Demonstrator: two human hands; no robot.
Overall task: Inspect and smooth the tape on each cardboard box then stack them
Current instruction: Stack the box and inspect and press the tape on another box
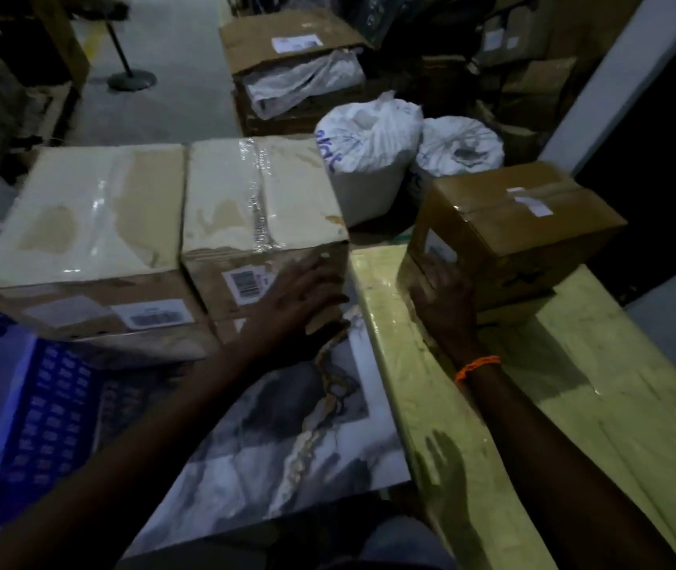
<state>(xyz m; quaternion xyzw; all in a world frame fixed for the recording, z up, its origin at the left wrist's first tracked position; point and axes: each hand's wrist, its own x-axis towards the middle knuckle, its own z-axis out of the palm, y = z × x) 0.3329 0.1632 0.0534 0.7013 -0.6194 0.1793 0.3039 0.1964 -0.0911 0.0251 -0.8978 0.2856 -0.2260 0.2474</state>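
Pressing straight-fingered left hand (303,294) against glossy-taped pale box (262,207) at eleven o'clock; resting unclenched right hand (443,298) on squat brown carton (521,224) at one o'clock.

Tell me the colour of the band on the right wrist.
Orange. The wristband shows best in the head view, just behind the right hand.

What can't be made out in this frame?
Head view only:
- Barcode label on the middle box: print too blurred to read.
- Small brown box: near face partly hidden behind the right hand.
- Left hand: contact with the middle box is hidden by the hand's own back.
- Blue crate: cut off by the left edge.
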